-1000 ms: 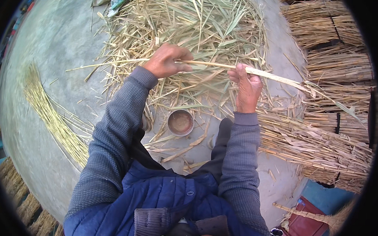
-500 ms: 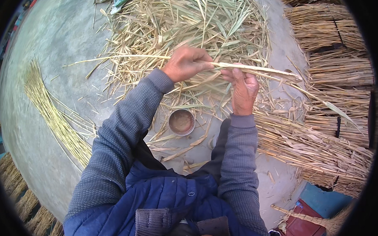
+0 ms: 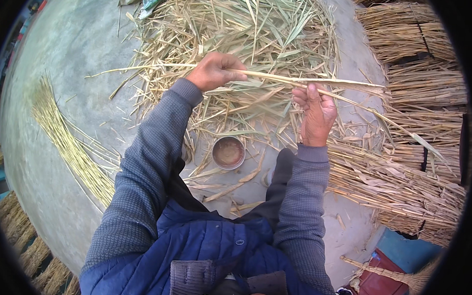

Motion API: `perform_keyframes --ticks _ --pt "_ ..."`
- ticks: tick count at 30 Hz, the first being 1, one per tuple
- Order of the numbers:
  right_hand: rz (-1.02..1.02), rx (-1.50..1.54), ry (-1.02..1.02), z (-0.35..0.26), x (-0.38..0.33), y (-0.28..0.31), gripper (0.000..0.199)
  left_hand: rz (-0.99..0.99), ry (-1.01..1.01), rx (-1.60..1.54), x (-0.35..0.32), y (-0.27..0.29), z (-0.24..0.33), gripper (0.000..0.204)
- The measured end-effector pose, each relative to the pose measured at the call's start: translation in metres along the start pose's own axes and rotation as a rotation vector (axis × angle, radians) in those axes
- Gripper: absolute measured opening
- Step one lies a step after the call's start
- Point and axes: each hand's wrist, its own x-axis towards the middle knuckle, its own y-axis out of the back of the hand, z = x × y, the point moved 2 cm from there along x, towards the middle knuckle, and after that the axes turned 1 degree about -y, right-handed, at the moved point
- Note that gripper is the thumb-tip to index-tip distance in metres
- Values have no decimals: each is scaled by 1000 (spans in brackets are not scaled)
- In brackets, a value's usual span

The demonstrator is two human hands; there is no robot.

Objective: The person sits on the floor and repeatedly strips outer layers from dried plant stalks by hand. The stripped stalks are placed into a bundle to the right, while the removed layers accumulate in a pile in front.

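A long pale reed stalk stretches sideways in front of me, above a heap of dry leaves. My left hand is closed around the stalk near its middle, and the thin end pokes out to the left. Farther right, my right hand pinches it between thumb and fingers. Past the right hand, a loose leaf sheath stands apart from the stalk. The stalk's right end trails a drooping leaf over the bundles.
Shed leaves are piled ahead. A small round bowl stands between my legs. Cleaned stalks lie at left on the concrete floor. Unpeeled reeds and tied bundles line the right, with a dark red object below.
My hands have moved apart, the left one leftward along the stalk and the right one rightward. The leaf sheath now stands farther off the stalk.
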Motion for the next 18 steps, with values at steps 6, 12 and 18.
perform_keyframes --ticks 6,12,18 --pt "-40 -52 17 5 0 1 30 104 96 -217 -1 6 -10 18" --pt "-7 -132 -28 3 3 15 28 483 -3 -508 0 59 -23 19" --pt "-148 -118 -117 12 -4 -8 30 471 -412 714 -2 13 9 35"
